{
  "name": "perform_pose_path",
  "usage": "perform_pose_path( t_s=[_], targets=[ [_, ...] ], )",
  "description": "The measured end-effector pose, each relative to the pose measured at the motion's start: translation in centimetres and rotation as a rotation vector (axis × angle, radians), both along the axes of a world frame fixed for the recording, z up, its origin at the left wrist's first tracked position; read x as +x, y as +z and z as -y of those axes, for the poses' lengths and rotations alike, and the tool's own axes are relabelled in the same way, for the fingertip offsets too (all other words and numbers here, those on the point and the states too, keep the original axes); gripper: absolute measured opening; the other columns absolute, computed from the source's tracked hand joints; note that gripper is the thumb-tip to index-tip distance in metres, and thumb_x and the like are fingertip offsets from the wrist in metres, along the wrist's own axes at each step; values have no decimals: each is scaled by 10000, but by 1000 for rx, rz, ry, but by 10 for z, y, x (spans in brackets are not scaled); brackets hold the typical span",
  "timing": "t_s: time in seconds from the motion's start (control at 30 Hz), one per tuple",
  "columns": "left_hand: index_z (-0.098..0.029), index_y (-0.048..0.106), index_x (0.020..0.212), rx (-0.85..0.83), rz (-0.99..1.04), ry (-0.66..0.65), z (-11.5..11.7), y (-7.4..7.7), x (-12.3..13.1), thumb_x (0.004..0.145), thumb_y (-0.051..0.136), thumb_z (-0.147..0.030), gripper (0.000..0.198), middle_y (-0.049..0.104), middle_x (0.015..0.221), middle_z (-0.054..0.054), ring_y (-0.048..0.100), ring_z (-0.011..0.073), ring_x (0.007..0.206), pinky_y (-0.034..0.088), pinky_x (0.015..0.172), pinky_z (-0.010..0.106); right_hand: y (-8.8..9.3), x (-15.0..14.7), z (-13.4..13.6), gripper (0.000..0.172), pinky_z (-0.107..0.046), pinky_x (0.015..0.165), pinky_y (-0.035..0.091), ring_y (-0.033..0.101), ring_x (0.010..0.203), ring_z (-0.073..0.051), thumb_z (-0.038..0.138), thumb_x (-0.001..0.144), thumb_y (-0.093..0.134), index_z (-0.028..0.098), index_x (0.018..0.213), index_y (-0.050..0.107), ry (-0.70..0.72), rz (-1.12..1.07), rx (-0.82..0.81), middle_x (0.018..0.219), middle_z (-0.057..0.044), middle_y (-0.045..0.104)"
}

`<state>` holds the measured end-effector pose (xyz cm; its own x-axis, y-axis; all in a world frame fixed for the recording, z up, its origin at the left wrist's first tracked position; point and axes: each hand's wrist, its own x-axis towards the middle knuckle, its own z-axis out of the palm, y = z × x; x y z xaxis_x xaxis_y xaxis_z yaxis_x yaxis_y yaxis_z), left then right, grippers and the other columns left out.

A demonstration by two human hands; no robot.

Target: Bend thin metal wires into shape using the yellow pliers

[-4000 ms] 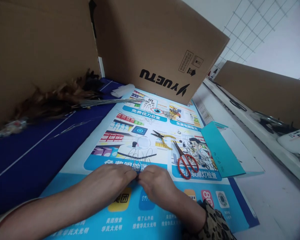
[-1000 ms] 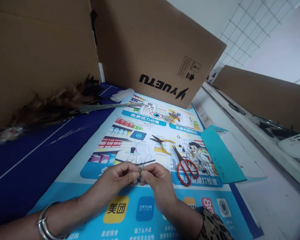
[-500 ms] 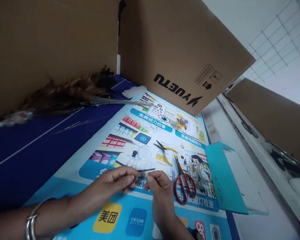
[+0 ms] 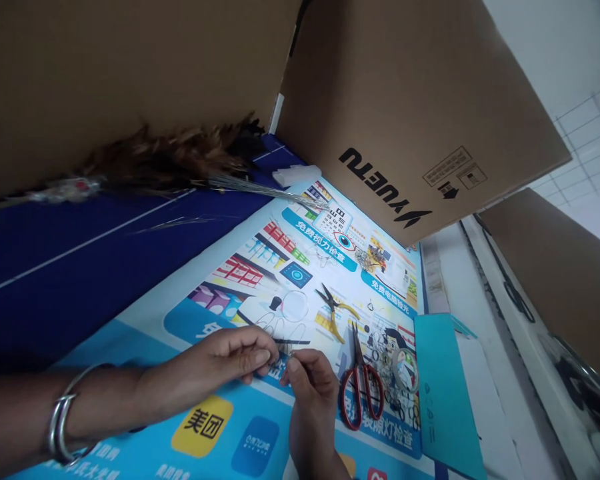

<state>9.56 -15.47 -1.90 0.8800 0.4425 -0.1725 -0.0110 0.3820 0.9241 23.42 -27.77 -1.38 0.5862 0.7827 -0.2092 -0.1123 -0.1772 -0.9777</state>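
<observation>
Above the printed sheet (image 4: 145, 333), my left hand (image 4: 240, 357) has its thumb and fingers closed in a pinch. My right hand (image 4: 313, 387) pinches close beside it, fingertips a small gap apart from the left ones. Both seem to hold a thin wire, mostly hidden by the fingers. Just beyond the hands lie bent pieces of thin wire (image 4: 283, 327). Yellow-handled pliers (image 4: 335, 310) rest farther up with their jaws apart. To the right of my right hand are red-handled scissors (image 4: 361, 387), blades pointing away.
Rings and small wire parts (image 4: 393, 390) lie around a tape roll (image 4: 406, 370) on the right, beside a teal folder (image 4: 447, 393). A bundle of straight wires (image 4: 265, 189) and brown feathers (image 4: 180, 157) lie at the back left. Cardboard (image 4: 410, 100) stands behind.
The camera view has tilted and shifted, so the scene sits differently in the picture. Both hands keep their pinches close together over the sheet. Pliers and scissors stay where they lay.
</observation>
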Motion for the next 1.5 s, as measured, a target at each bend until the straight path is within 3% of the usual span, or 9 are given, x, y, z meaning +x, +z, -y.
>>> perform_pose_path(
  t_s=[0.37,0.83,1.17,1.5],
  targets=[
    [-195,637,862,4,23,-19,0,-5,0,883,561,-393,213,576,776,1,502,140,703,419,661,255,0,0,-2,121,-240,617,405,484,623,-111,295,835,664,182,817,625,27,19,3,636,34,540],
    [-194,643,865,12,-20,-39,-3,-3,-3,898,539,-377,213,608,832,16,539,169,797,421,710,263,4,6,6,67,-230,611,426,503,672,-116,272,859,622,209,841,635,171,113,-15,750,14,546],
    [-210,648,866,-7,-18,-73,-2,-3,-6,893,571,-364,175,590,808,0,537,156,796,425,719,233,14,1,3,49,-222,613,432,543,676,-122,187,826,612,201,817,658,229,399,26,735,6,596],
    [-211,634,868,53,-56,-57,3,-7,-6,912,544,-369,187,608,855,24,548,185,863,426,782,275,5,1,7,74,-223,604,421,565,673,-130,172,826,592,193,829,664,213,644,-31,736,-10,615]
  ],
)
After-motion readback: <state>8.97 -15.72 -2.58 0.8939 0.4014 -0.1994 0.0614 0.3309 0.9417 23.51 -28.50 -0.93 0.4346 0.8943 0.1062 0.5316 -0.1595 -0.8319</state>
